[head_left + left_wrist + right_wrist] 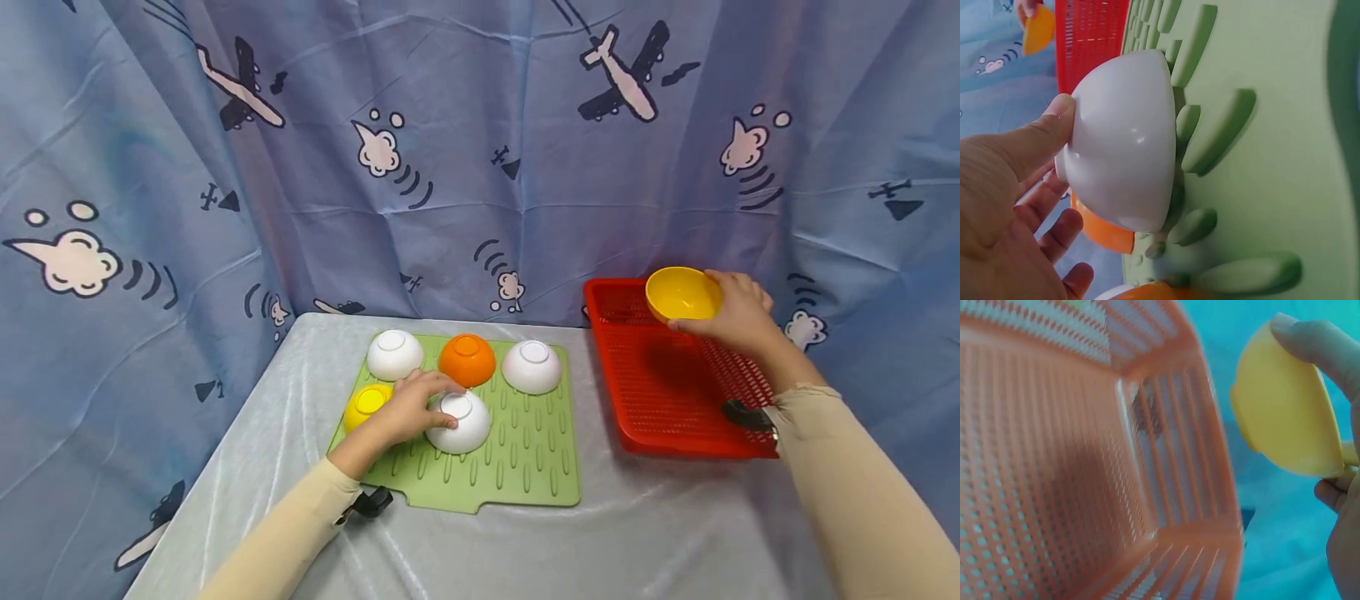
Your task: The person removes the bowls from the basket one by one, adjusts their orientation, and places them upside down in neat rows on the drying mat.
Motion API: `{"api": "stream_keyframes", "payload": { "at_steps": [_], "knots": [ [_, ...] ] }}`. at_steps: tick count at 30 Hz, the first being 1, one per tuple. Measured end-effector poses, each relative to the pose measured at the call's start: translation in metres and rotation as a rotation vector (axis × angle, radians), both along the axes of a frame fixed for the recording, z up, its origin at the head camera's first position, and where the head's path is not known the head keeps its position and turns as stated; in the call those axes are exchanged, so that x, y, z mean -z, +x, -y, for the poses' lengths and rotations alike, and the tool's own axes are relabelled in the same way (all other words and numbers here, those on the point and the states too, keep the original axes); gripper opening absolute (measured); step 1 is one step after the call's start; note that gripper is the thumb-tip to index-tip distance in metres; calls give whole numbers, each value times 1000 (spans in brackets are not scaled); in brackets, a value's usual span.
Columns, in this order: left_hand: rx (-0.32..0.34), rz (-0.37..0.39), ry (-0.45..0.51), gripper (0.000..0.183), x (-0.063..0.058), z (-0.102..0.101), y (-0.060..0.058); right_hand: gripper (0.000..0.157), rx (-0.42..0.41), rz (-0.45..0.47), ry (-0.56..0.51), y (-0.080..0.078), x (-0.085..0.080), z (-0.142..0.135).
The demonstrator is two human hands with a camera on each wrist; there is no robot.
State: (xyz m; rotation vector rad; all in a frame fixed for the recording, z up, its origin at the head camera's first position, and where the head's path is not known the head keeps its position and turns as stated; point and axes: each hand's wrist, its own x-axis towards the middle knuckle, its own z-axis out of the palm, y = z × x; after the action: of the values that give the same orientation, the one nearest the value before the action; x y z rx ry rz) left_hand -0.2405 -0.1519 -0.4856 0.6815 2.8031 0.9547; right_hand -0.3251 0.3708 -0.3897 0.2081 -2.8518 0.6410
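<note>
My right hand (735, 312) holds a yellow bowl (693, 304) by its rim, upright, above the far part of the red basket (617, 392). In the right wrist view the thumb (1319, 344) lies on one side of that bowl, with fingers on the other. On the green drying mat (525, 467), my left hand (412, 408) grips the foot of an upside-down white bowl (468, 429) between thumb and fingers. The bowl's rim rests on or very close to the mat. Partly behind the left hand sits another yellow bowl (363, 406), also upside down.
Along the mat's far edge stand an upside-down white bowl (393, 357), an orange bowl (467, 362) and another white bowl (532, 368). A pale cloth covers the table (600, 542). Behind it hangs a blue curtain (465, 167) printed with planes.
</note>
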Motion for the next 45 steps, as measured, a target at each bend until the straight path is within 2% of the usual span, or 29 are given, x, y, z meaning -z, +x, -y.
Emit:
{"api": "stream_keyframes", "payload": {
  "at_steps": [7, 11, 17, 23, 31, 36, 40, 45],
  "knots": [
    [-25, -35, 4, 53, 3, 0, 5, 109, 12, -36, -93, 38, -12, 32],
    [-27, -39, 11, 51, 3, 1, 9, 106, -6, -35, -127, 62, -10, 53],
    [-32, -14, 60, 48, 1, 2, 14, 105, -52, -89, -187, 94, 3, 84],
    [-54, -54, 111, 49, 3, 3, 17, 104, -97, -89, -268, 118, 23, 116],
    [-47, -70, 127, 47, -2, 1, 22, 108, -214, -127, -274, 137, 40, 148],
    [-17, -56, 192, 48, -11, -4, 27, 109, -246, -118, -286, 143, 46, 166],
    [1, -18, 266, 48, -18, -11, 34, 110, -254, -84, -299, 149, 54, 176],
    [3, 101, 368, 47, -27, -23, 47, 112, -277, -69, -305, 153, 61, 186]
  ]
}}
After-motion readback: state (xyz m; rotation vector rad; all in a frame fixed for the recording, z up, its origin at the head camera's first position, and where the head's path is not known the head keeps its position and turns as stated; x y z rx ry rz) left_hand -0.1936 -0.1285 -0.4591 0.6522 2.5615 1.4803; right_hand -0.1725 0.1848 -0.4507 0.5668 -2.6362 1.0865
